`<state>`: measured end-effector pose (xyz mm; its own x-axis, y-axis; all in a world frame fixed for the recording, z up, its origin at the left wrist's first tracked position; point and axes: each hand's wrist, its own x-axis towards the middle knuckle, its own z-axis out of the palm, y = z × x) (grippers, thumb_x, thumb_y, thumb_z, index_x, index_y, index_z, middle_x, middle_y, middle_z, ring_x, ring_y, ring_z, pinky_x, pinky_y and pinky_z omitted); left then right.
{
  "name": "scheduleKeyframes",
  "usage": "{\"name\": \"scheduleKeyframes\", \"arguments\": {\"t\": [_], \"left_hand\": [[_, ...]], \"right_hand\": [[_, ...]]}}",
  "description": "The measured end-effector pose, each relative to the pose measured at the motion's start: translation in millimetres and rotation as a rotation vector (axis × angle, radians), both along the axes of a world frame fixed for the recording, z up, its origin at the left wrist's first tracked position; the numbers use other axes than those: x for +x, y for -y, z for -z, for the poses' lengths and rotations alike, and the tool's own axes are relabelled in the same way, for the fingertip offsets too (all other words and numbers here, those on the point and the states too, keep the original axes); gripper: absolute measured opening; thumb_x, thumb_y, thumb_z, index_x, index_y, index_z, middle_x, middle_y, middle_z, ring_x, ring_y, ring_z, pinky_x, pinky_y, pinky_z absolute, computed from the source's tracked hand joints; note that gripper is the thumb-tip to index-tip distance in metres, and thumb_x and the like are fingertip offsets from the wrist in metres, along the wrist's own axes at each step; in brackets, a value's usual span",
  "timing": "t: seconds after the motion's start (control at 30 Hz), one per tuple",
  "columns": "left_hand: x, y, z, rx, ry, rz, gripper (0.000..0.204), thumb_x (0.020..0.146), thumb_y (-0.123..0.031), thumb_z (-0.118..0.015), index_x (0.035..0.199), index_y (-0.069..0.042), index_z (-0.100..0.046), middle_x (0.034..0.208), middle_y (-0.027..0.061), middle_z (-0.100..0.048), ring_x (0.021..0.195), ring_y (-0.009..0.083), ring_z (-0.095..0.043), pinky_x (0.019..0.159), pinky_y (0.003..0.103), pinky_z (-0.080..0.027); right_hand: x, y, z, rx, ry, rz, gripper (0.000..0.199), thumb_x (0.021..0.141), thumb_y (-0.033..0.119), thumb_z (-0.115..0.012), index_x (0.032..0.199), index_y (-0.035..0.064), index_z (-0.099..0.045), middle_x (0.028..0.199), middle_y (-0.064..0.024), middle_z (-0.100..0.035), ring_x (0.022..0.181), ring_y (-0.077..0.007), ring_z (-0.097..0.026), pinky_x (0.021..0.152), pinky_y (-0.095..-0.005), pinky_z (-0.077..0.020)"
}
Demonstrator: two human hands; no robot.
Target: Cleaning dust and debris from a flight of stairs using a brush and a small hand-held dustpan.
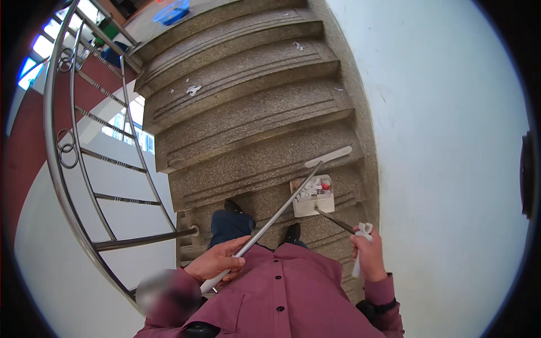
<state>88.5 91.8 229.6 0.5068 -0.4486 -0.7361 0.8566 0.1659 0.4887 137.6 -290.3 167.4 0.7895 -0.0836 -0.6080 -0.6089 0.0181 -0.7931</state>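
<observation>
I stand on a speckled stone stairway looking down the steps (248, 121). My left hand (218, 262) grips the metal pole of a broom (282, 208); its flat white head (328, 156) rests on a step below. My right hand (369, 256) holds the dark handle of a white dustpan (313, 197), along with a bit of white material. The dustpan sits on the step ahead of my feet and holds white scraps and something red. Bits of white litter (193, 89) lie on steps farther down.
A curved steel railing (73, 163) runs along the left side of the stairs. A white wall (445, 141) bounds the right. A blue basin (172, 12) sits on the landing at the bottom. My dark shoes (292, 231) stand on the near step.
</observation>
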Motion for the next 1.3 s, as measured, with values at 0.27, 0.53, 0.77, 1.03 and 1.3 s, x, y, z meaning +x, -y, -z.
{"name": "scheduleKeyframes", "arguments": {"t": [0.27,0.53,0.77,1.03,1.3], "left_hand": [[-18.2,-21.7,-15.7,0.04,0.113,-0.184,0.077,0.096,-0.001,-0.057,0.161,-0.009,-0.018,0.081,0.0023,-0.052,0.053,0.0097,-0.047,0.048,0.026,-0.041],[-37.9,-57.2,-20.6,0.159,0.196,-0.407,0.076,0.095,0.003,-0.054,0.161,-0.008,-0.018,0.078,0.0041,-0.054,0.052,0.0107,-0.05,0.049,0.027,-0.043],[-49.5,-74.0,-23.1,0.297,0.2,-0.592,0.078,0.093,0.001,-0.054,0.161,-0.009,-0.018,0.07,0.0039,-0.053,0.047,0.0118,-0.05,0.043,0.027,-0.042],[-47.4,-84.7,-13.8,0.307,0.168,-0.775,0.078,0.093,-0.001,-0.056,0.161,-0.013,-0.02,0.069,0.0047,-0.052,0.047,0.0119,-0.05,0.039,0.028,-0.04],[-49.2,-90.6,-2.1,0.45,0.18,-0.788,0.077,0.093,-0.003,-0.058,0.16,-0.013,-0.02,0.066,0.004,-0.051,0.046,0.0123,-0.049,0.038,0.029,-0.04]], "right_hand": [[7.9,6.2,-56.9,-0.12,0.044,-0.037,0.024,0.085,0.01,-0.057,0.108,0.0067,-0.056,0.07,-0.0016,-0.052,0.044,-0.0097,-0.045,0.04,-0.0246,-0.0384],[54.4,-25.0,-66.0,-0.136,0.096,-0.093,0.025,0.085,0.012,-0.054,0.109,0.005,-0.055,0.071,-0.0021,-0.052,0.045,-0.0092,-0.046,0.04,-0.0245,-0.0386],[90.2,-41.4,-44.3,-0.12,0.147,-0.089,0.026,0.087,0.013,-0.053,0.111,0.0051,-0.056,0.072,-0.0016,-0.053,0.048,-0.0087,-0.046,0.042,-0.0247,-0.0392],[109.0,-48.3,-37.9,-0.031,0.198,-0.048,0.026,0.088,0.014,-0.053,0.113,0.0051,-0.056,0.072,-0.0011,-0.052,0.049,-0.0084,-0.045,0.042,-0.0246,-0.0386],[130.2,-60.5,-17.4,-0.066,0.218,-0.125,0.027,0.088,0.014,-0.055,0.113,0.0053,-0.055,0.072,-0.0012,-0.052,0.048,-0.0086,-0.044,0.041,-0.025,-0.0377]]}}
